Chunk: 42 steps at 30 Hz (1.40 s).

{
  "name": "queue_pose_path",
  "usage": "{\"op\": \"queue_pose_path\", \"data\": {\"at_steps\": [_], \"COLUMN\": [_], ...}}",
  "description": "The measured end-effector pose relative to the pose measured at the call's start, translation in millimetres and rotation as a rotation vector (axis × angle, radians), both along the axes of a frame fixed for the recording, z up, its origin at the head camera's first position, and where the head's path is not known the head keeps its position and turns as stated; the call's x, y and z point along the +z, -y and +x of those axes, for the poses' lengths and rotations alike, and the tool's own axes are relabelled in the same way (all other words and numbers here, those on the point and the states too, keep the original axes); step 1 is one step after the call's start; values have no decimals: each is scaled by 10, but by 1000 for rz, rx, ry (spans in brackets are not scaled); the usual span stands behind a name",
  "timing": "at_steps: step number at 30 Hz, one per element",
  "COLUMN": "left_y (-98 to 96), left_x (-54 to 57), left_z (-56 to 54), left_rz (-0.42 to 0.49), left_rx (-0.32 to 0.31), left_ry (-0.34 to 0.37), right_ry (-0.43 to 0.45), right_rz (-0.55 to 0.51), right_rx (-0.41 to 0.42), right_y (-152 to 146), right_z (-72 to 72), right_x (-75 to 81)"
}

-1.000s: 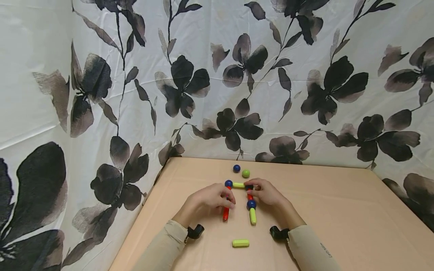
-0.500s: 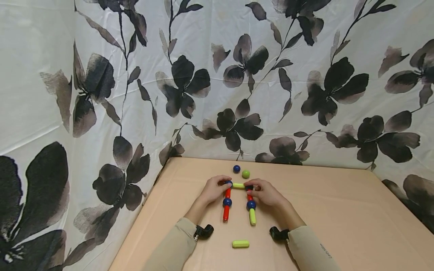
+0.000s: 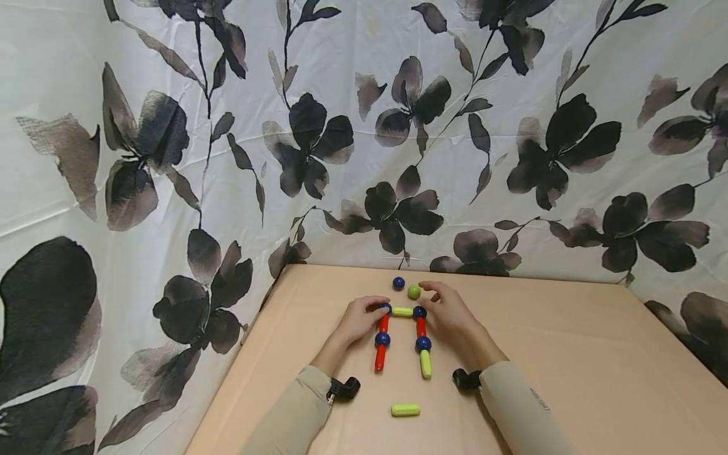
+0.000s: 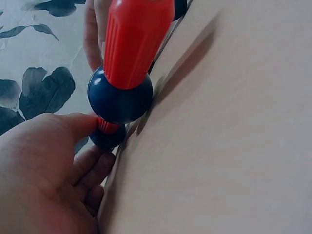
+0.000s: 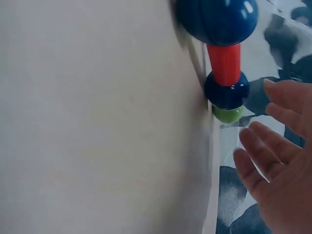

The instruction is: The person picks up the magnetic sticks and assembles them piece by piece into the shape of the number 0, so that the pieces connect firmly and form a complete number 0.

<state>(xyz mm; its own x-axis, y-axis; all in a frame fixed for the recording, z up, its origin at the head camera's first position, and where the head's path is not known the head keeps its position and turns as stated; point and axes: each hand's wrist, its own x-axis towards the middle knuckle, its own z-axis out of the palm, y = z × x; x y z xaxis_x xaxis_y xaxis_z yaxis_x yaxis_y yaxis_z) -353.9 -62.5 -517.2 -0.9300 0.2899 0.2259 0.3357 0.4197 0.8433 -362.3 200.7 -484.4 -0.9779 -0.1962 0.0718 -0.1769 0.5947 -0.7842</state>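
Note:
A three-sided frame of rods and blue balls lies on the table. My left hand (image 3: 355, 321) pinches its far left blue ball (image 4: 107, 140) between thumb and fingers. From that corner a yellow-green rod (image 3: 402, 312) runs across to the far right blue ball (image 3: 419, 312). The left side has two red rods (image 3: 379, 359) joined by a blue ball (image 3: 382, 340). On the right side, a red rod (image 3: 421, 327), a blue ball (image 3: 423, 344) and a yellow-green rod (image 3: 426, 366) follow one another. My right hand (image 3: 452, 313), fingers spread and holding nothing, hovers beside the loose green ball (image 3: 414, 292).
Beyond the frame, a loose blue ball (image 3: 399, 283) lies left of the green one. A single yellow-green rod (image 3: 406, 410) lies nearer me, between my forearms. A floral cloth (image 3: 307, 145) hangs behind the table (image 3: 569, 354).
My left hand has moved from the left red rods up to the far left blue ball and now pinches it. My right hand has let go of the far right ball and moved towards the green ball.

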Motion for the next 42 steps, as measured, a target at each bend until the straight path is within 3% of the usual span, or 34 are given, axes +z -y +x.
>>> {"op": "queue_pose_path", "data": {"at_steps": [6, 13, 24, 31, 42], "left_y": [4, 10, 13, 15, 28], "left_x": [-7, -13, 42, 21, 0], "left_z": [-7, -18, -10, -12, -7], "left_rz": [1, 2, -11, -20, -19], "left_rx": [-15, -21, -3, 5, 16], "left_ry": [-3, 5, 1, 14, 31], "right_ry": [-54, -71, -64, -63, -109], "right_rz": [97, 207, 282, 279, 133], "right_rx": [35, 155, -37, -76, -93], "right_y": [86, 200, 308, 291, 138], "right_z": [-173, -282, -306, -333, -231], "right_x": [17, 11, 38, -1, 24]}}
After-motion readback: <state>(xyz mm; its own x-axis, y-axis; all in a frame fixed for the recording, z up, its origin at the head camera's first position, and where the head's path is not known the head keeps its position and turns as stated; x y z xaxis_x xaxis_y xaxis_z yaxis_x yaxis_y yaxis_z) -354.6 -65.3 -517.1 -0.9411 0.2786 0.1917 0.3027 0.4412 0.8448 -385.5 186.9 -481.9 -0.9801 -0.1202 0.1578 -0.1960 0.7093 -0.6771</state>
